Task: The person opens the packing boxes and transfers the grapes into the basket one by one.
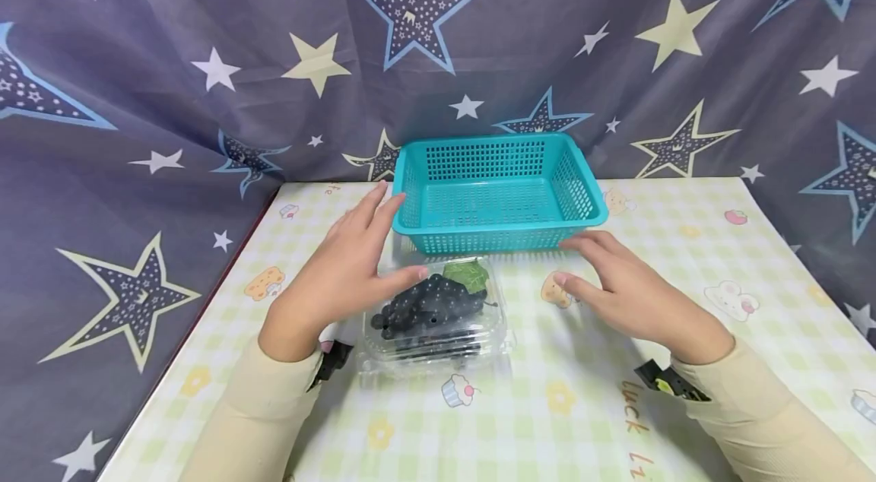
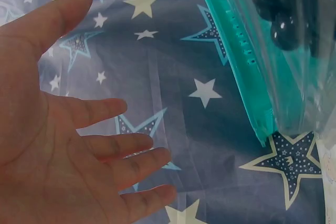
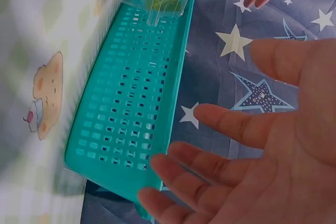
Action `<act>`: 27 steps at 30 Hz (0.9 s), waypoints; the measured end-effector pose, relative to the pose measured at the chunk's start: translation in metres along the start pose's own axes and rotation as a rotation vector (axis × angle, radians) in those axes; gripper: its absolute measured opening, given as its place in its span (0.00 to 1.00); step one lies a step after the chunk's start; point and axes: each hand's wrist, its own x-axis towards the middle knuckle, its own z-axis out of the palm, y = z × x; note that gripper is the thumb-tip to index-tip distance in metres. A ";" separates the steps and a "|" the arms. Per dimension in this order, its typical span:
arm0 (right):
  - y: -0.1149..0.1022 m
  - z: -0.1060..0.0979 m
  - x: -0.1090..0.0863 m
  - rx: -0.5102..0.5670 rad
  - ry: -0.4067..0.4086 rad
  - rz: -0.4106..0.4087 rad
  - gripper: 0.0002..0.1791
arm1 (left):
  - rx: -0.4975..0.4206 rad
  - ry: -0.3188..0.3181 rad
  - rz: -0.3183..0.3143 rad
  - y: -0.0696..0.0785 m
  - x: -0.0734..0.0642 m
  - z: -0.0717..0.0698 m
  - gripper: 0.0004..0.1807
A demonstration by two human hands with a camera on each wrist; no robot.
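A clear plastic clamshell box (image 1: 506, 326) of dark grapes (image 1: 434, 307) sits in the middle of the table, with a green leaf (image 1: 468, 274) at its far right corner. Behind it stands a turquoise perforated basket (image 1: 499, 240). My left hand (image 1: 345, 269) hovers at the left of the box, fingers spread and palm bare in the left wrist view. Its thumb overlaps the box's edge in the head view. To the right of the box is my right hand (image 1: 623, 288), fingers extended toward the basket's front right corner and holding nothing.
A checked, printed tablecloth (image 1: 534, 429) covers the table. Directly behind the basket hangs a dark curtain (image 1: 520, 33) with stars, which also runs along both sides. Black straps (image 1: 331, 363) circle both wrists over cream sleeves.
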 end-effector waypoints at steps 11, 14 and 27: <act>-0.001 0.012 0.001 0.007 0.021 -0.100 0.14 | 0.047 -0.028 0.063 0.015 -0.001 0.006 0.56; -0.002 0.014 0.002 0.017 0.017 -0.112 0.12 | 0.066 -0.035 0.092 0.020 0.000 0.008 0.55; -0.008 0.022 0.001 0.056 -0.055 -0.136 0.07 | 0.095 -0.055 0.146 0.034 -0.007 0.016 0.52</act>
